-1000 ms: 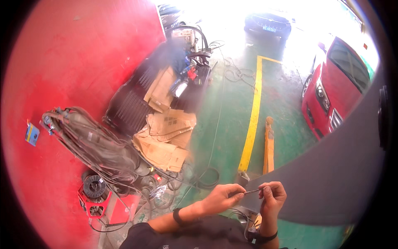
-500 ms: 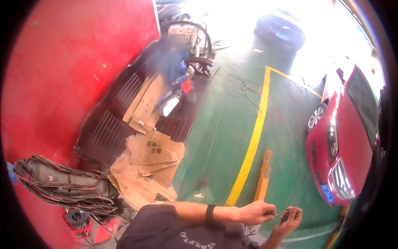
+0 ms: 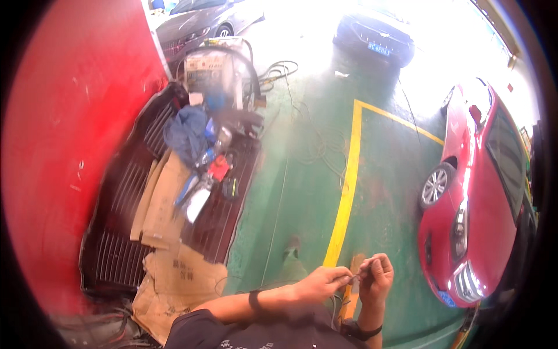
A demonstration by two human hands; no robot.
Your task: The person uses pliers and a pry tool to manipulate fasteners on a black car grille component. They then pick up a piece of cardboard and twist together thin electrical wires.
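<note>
Both hands meet in front of my body over the green floor, at the lower right of middle. My left hand [image 3: 322,283], with a dark band on its wrist, pinches a thin wire-like piece [image 3: 356,276] between thumb and fingertips. Its other end goes into my right hand [image 3: 378,274], whose fingers are curled together and raised slightly higher. What exactly the piece is, I cannot make out; it is small and blurred. Thin strands hang just below the hands. Beneath them lies an orange bar [image 3: 352,294] on the floor, partly hidden by my hands.
On the left, a dark slatted bench [image 3: 113,209] along a red wall [image 3: 81,104] bears flat cardboard [image 3: 165,203], a blue cloth [image 3: 189,134] and tools. A red car [image 3: 476,227] stands at right, dark cars [image 3: 375,38] beyond. Loose cable [image 3: 325,145] lies beside the yellow line [image 3: 349,186].
My hands have moved up and left in the picture, still joined at the thin piece. The view has shifted, showing more of the far cars and less of the cable bundle at lower left.
</note>
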